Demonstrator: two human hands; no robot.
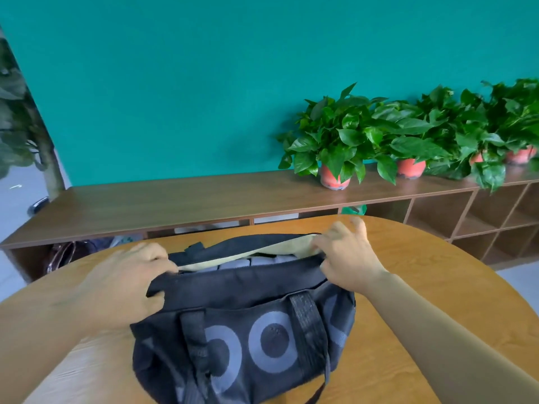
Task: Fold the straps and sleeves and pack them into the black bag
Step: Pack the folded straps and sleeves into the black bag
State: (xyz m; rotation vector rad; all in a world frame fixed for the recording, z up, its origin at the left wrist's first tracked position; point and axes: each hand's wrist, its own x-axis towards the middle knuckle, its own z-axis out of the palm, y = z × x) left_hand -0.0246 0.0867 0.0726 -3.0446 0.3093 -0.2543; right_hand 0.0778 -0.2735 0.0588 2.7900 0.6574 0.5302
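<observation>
Black fabric duffel bag (242, 330) with grey ring print sits at 6 o'clock on the round wooden table (423, 287), its mouth held apart: left hand (116, 287) pinches the near rim at the 9 o'clock end, right hand (347, 258) grips rim and beige lining at the 3 o'clock end. Grey folded pieces (248, 262), likely the packed straps and sleeves, lie inside; the cloth looks soft, light and floppy, best held by the rim seam or webbing handles. Beyond, at 12 o'clock, long brown shelf unit (175, 199); potted green plants (344, 135) toward 2 o'clock.
</observation>
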